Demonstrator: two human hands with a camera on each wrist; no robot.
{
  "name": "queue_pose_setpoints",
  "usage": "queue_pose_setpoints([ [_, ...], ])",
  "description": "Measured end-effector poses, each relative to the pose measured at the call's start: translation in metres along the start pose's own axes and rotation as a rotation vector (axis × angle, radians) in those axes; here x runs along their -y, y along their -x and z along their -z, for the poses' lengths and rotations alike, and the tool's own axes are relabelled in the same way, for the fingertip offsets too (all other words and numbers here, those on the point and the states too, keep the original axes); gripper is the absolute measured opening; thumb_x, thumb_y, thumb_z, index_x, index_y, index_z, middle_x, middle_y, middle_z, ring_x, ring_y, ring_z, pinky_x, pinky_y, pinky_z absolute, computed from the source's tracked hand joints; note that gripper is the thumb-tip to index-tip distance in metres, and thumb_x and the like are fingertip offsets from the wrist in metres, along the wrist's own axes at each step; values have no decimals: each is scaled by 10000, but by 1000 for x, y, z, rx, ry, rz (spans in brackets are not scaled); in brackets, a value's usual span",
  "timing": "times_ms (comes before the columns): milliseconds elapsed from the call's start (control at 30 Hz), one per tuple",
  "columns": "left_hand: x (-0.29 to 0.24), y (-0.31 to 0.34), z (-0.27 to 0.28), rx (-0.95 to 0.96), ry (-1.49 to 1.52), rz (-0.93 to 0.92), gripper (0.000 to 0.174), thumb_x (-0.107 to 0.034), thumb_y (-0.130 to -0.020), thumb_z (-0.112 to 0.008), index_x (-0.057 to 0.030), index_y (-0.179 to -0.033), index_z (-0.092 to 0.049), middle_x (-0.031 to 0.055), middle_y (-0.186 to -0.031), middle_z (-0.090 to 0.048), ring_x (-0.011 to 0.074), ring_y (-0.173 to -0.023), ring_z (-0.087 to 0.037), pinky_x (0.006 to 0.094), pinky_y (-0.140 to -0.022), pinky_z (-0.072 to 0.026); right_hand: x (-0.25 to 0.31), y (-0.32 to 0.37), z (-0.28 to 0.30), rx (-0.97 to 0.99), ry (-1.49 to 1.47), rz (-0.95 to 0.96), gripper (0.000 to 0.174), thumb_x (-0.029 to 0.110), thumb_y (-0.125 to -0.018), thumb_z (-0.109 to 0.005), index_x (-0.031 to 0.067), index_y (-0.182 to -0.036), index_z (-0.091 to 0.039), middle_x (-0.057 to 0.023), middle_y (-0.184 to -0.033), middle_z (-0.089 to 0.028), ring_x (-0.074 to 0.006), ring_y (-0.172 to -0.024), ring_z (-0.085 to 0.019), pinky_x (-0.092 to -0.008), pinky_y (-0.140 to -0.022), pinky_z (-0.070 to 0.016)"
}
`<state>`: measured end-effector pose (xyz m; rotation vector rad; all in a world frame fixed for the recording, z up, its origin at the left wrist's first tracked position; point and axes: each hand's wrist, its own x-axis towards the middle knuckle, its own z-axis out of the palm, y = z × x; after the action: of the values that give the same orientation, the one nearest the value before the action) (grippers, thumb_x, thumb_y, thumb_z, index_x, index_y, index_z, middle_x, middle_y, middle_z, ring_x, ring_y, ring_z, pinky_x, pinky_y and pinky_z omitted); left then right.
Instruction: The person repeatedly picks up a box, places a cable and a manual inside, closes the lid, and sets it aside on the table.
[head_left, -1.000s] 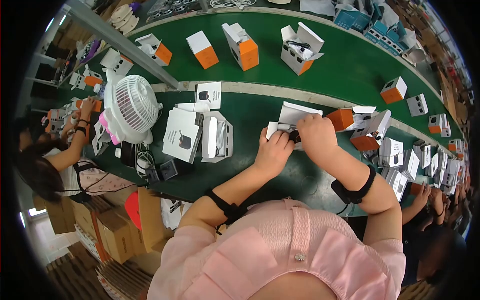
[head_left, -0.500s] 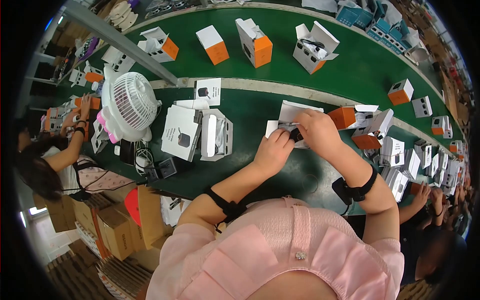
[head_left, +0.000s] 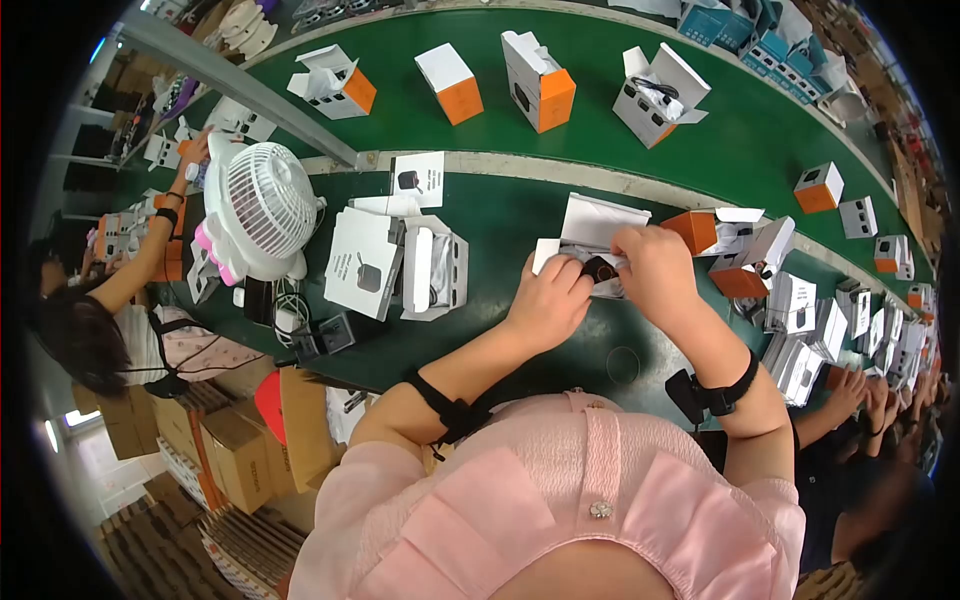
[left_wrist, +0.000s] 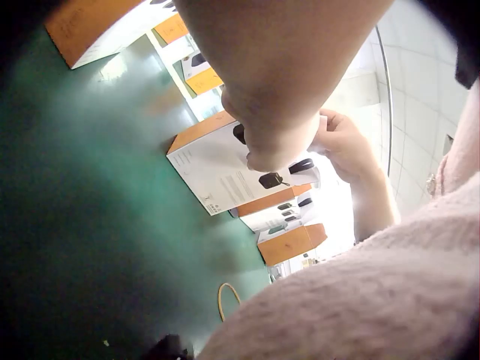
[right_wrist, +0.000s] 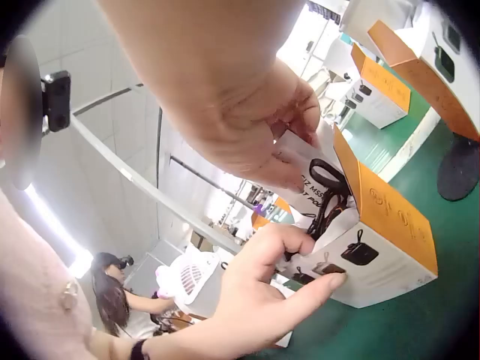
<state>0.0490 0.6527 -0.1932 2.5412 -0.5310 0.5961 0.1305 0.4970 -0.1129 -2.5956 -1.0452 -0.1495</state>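
Observation:
An open white-and-orange carton (right_wrist: 375, 255) stands on the green table before me, its white lid (head_left: 600, 218) raised at the back. My left hand (head_left: 550, 302) grips the carton's near wall, thumb (right_wrist: 319, 296) outside on the printed face and a bent finger inside the rim. My right hand (head_left: 655, 272) is over the opening; its thumb and curled fingers pinch a white printed flap (right_wrist: 304, 169). Beside them a looped black cable (right_wrist: 330, 199) pokes out of the carton. A dark item (head_left: 600, 269) shows between the hands in the head view.
Left of the hands are an open white box (head_left: 436, 270), printed cards (head_left: 362, 265) and a white fan (head_left: 262, 215). More cartons (head_left: 750, 255) crowd the right. A green belt (head_left: 740, 120) carrying several cartons runs behind; other people work at both sides.
My right hand has shifted slightly right over the carton, exposing more of the dark item. The belt's cartons have slid right. The person at left has reached an arm farther up.

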Motion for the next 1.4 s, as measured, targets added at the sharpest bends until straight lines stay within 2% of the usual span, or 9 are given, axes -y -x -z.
queue_pose_setpoints([
  [300, -13, -4, -2, 34, -122, 235, 575, -189, -630, -748, -84, -1155, -539, 99, -1185, -484, 262, -1096, -484, 440, -746, -409, 2, 5, -7, 29, 170, 93, 64, 76, -680, -612, 82, -729, -572, -74, -692, -590, -238, -648, -608, -356, -576, -466],
  [500, -10, 1, -12, -65, -137, 191, 357, -179, -675, -690, -90, -1012, -615, 52, -1180, -468, 215, -1024, -503, 430, -728, -418, 13, -4, -23, 85, 214, 212, 85, 125, -678, -638, 95, -753, -612, -52, -703, -604, -221, -668, -622, -342, -603, -493],
  [667, -9, 5, -14, -58, -118, 166, 382, -173, -658, -707, -109, -1022, -609, 73, -1114, -430, 253, -1057, -459, 420, -695, -418, 18, -20, -9, 488, 358, -107, 125, 157, -654, -680, 100, -756, -636, -71, -746, -632, -212, -710, -649, -316, -600, -511],
  [700, -7, 6, -16, -55, -115, 167, 382, -173, -658, -707, -109, -1022, -609, 73, -1114, -430, 253, -1057, -459, 420, -695, -418, 16, -17, -17, 491, 356, -109, 125, 157, -654, -680, 100, -756, -636, -71, -746, -632, -212, -710, -649, -316, -600, -511],
  [767, -5, 5, -19, -65, -120, 151, 472, -186, -624, -758, -108, -1066, -612, 89, -1116, -434, 303, -1046, -468, 423, -665, -423, 10, -8, -34, 137, 323, 125, 119, 146, -655, -682, 97, -749, -628, -73, -743, -630, -218, -694, -650, -313, -585, -510],
  [900, -6, 4, -12, -21, -87, 152, 466, -187, -615, -764, -109, -1050, -616, 83, -1088, -439, 299, -1050, -467, 429, -679, -430, 7, -10, -20, 150, 226, -54, 113, 129, -642, -671, 82, -700, -586, -79, -729, -618, -230, -723, -640, -335, -623, -506],
  [933, -6, 4, -13, -25, -92, 154, 465, -186, -610, -766, -109, -1043, -617, 81, -1092, -446, 296, -1050, -467, 426, -680, -430, 4, -7, -14, 28, 234, 36, 96, 110, -662, -659, 76, -690, -574, -79, -726, -618, -234, -712, -644, -347, -627, -502],
  [1233, -10, 3, -9, 17, -100, 146, 482, -171, -570, -778, -115, -1023, -620, 66, -1139, -476, 271, -1067, -466, 424, -693, -427, 3, -11, 1, 391, 389, 12, 22, 105, -684, -646, 90, -685, -662, -90, -718, -647, -231, -680, -654, -336, -584, -490],
  [1400, -8, 2, -10, -14, -72, 126, 309, -174, -662, -686, -96, -950, -607, 68, -1086, -490, 250, -1026, -471, 443, -676, -411, -4, -3, -24, 338, 384, 68, 25, 114, -681, -645, 95, -671, -658, -83, -717, -649, -219, -667, -650, -335, -575, -485],
])
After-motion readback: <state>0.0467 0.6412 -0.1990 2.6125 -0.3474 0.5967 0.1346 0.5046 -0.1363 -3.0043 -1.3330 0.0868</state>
